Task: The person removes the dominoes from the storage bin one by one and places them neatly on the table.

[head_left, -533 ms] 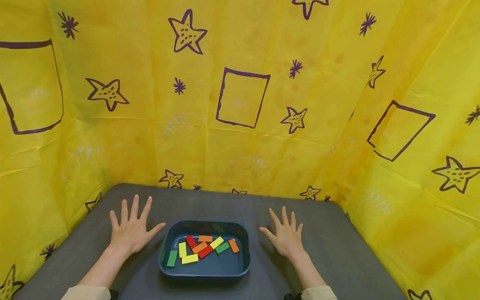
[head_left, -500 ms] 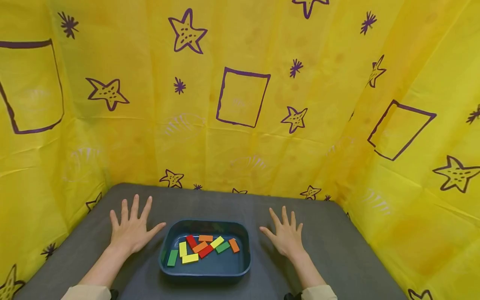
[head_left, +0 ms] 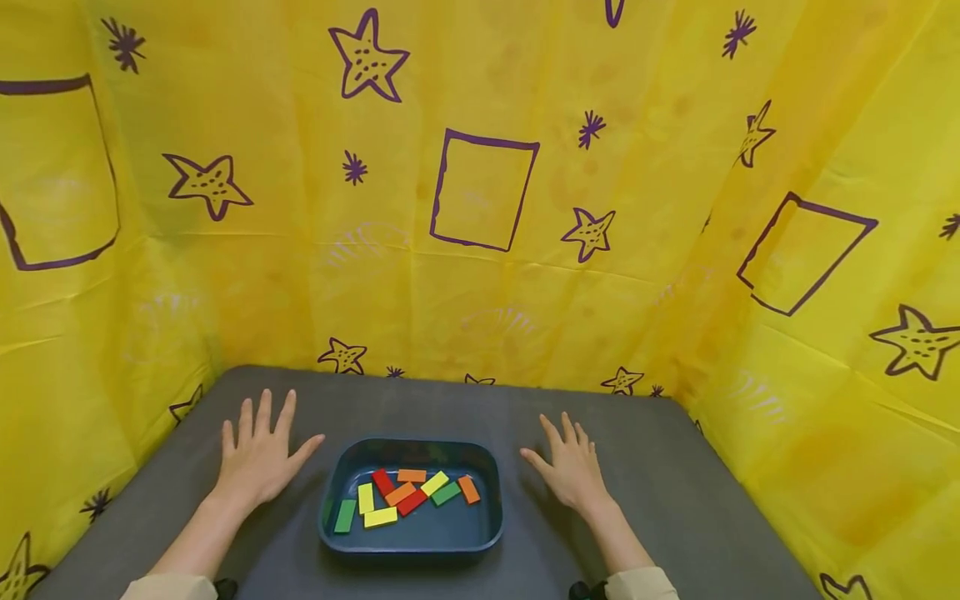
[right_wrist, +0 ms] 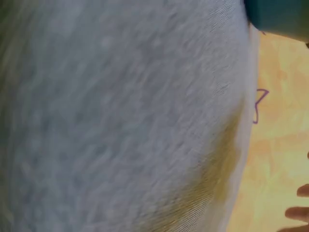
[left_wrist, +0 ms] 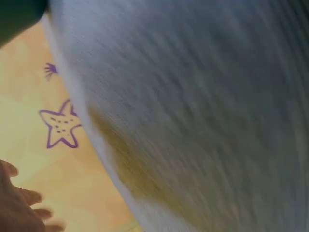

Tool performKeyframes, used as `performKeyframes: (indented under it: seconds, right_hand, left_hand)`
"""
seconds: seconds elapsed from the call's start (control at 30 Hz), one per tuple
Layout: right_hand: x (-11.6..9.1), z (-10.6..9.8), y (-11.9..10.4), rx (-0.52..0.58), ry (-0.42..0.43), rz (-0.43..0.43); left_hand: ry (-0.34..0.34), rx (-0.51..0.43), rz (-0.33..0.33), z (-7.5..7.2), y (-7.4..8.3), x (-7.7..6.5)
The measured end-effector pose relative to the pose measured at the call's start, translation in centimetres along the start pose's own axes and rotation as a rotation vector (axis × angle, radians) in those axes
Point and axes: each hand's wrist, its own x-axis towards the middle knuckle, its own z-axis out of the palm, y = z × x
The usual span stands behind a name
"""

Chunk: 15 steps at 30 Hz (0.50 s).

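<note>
In the head view a dark blue plastic tray (head_left: 412, 550) stands on the table between my hands. Flat rectangular blocks lie loosely in it: two red ones (head_left: 411, 502), orange ones (head_left: 469, 489), yellow ones (head_left: 380, 517) and two green ones (head_left: 344, 516). My left hand (head_left: 257, 458), left of the tray, is held with fingers straight and thumb stretched toward the tray's rim. To the right, my right hand (head_left: 575, 473) has its fingers extended and its thumb pointing at the tray. Neither holds anything. Fingers (left_wrist: 30, 197) also show at the left wrist view's lower corner.
A dark grey table (head_left: 420, 404) spreads out under the tray. Yellow cloth (head_left: 480, 317) printed with purple stars and squares walls it in at the back and both sides. A corner of the tray (right_wrist: 280, 17) fills the top right of the right wrist view.
My left hand has shifted slightly left, away from the tray. The fingers of both hands are a little less spread. The head view has tilted slightly; tray and blocks stay put.
</note>
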Motion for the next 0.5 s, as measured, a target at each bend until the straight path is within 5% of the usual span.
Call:
performKeyframes:
  seconds: [0.37, 0.5]
  right_hand:
    - [-0.2, -0.9, -4.1, 0.462, 0.06, -0.015]
    - [-0.4, -1.1, -5.5, 0.573, 0.021, 0.0]
  left_hand:
    - [-0.262, -0.55, -0.095, -1.5, 2.1, 0.2]
    - [-0.345, -0.636, -0.069, -1.1, 2.7, 0.3]
